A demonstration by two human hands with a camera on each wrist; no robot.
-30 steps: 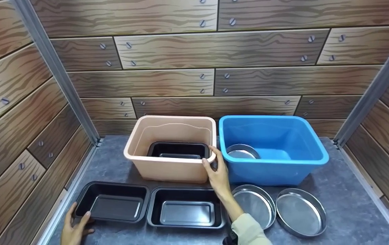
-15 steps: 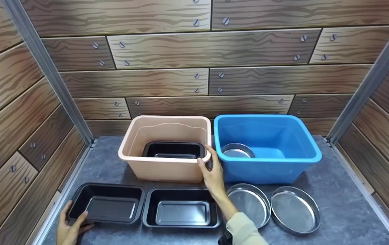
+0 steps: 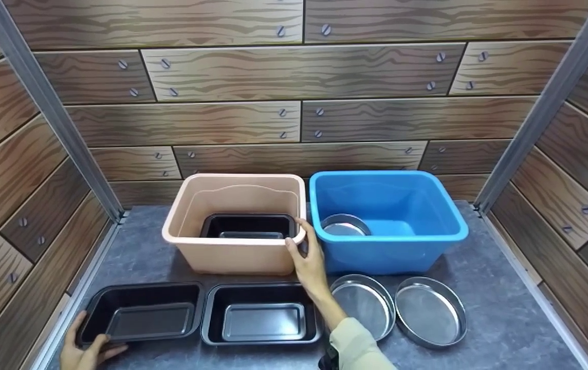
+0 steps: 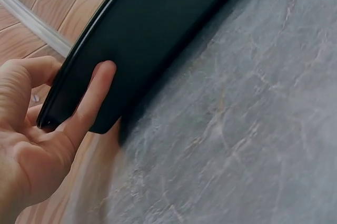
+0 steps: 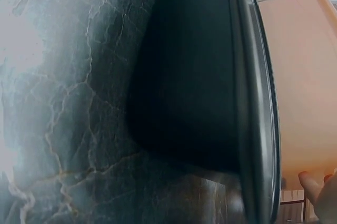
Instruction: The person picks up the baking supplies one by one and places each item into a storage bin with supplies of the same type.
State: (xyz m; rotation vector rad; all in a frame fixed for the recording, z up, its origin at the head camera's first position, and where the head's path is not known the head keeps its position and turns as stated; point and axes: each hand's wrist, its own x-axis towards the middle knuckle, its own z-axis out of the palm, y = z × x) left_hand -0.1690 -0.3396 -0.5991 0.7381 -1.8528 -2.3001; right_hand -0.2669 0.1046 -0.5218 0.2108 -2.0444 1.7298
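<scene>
While my left hand (image 3: 86,349) only pinches the corner of the black tray (image 3: 142,319) at the counter's (image 3: 504,329) front-left and my right (image 3: 307,257) grips the beige bin's (image 3: 232,254) rim, I judge the tray could tip or slip.

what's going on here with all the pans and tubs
A person's left hand grips the near corner of a black baking pan on the grey table. Their right hand holds the rim of the beige tub, which has a black pan inside. A blue tub holds one round metal pan.
</scene>
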